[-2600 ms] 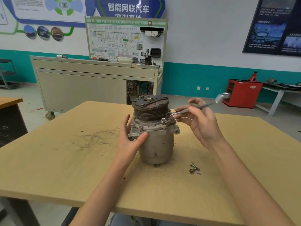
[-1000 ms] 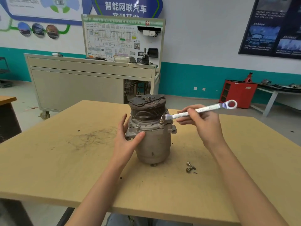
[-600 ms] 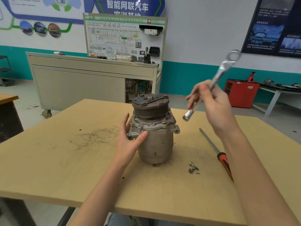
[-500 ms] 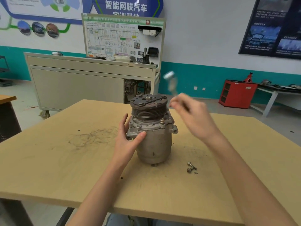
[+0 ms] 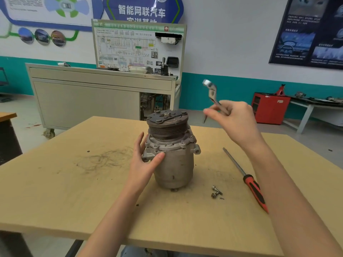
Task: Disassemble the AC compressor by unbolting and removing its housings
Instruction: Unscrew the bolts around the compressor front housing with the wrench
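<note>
A grey AC compressor [image 5: 174, 164] stands upright on the wooden table [image 5: 74, 191], its dark pulley on top. My left hand [image 5: 143, 163] grips its left side just under the bolted flange, thumb across the front. My right hand [image 5: 233, 119] is raised to the right of the pulley and holds a silver wrench [image 5: 210, 90], whose ring end points up and slightly left, clear of the compressor. Two removed bolts [image 5: 216, 191] lie on the table right of the compressor's base.
A red-handled screwdriver [image 5: 248, 182] lies on the table under my right forearm. Behind the table stand a grey cabinet [image 5: 89, 101] with a wiring display board, a red tool cart [image 5: 269, 108] and a white bench at the right wall.
The wrench was on a flange bolt; my right hand lifted it off, swung it in the air and now holds it upright beside the pulley. My left hand stayed on the compressor.
</note>
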The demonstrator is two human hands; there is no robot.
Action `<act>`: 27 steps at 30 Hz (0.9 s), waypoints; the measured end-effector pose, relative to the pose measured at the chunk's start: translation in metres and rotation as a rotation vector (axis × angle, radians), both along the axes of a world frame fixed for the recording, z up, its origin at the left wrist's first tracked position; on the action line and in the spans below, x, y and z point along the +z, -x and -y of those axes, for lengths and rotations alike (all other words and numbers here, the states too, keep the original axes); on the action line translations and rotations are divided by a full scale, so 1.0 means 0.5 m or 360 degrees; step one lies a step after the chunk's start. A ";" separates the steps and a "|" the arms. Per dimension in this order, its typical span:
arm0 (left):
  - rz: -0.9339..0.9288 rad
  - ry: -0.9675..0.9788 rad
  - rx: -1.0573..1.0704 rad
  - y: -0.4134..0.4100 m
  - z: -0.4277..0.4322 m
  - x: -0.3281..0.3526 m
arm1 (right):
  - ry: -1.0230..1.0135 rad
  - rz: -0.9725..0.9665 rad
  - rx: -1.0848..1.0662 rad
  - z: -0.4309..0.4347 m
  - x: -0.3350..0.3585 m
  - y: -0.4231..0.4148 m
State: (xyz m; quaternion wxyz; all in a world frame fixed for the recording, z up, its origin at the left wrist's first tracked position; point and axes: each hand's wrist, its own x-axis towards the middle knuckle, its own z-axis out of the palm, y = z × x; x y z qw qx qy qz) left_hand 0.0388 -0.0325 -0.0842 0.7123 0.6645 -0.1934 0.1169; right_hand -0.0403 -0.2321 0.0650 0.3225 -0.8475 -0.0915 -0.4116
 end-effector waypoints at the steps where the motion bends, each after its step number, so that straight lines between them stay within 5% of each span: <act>1: -0.0005 -0.0005 0.0002 0.001 0.001 0.000 | 0.0037 -0.0181 -0.0057 0.026 -0.013 -0.005; 4: -0.0003 -0.0019 0.0016 0.002 0.001 0.002 | 0.0113 -0.0912 -0.0229 0.101 -0.100 -0.021; 7: -0.0010 -0.0018 0.0018 0.003 0.001 0.004 | 0.0513 -0.1304 -0.0491 0.150 -0.198 -0.032; 13: -0.0014 -0.0063 0.0046 0.010 0.001 0.008 | 0.0898 -0.1242 -0.0708 0.169 -0.278 -0.035; 21: 0.0309 -0.0530 0.0616 0.071 0.030 0.083 | 0.0890 -0.1219 -0.0683 0.142 -0.296 -0.029; 27: 0.0215 -0.1033 0.0838 0.095 0.098 0.112 | 0.0631 -0.1186 -0.0647 0.133 -0.292 -0.018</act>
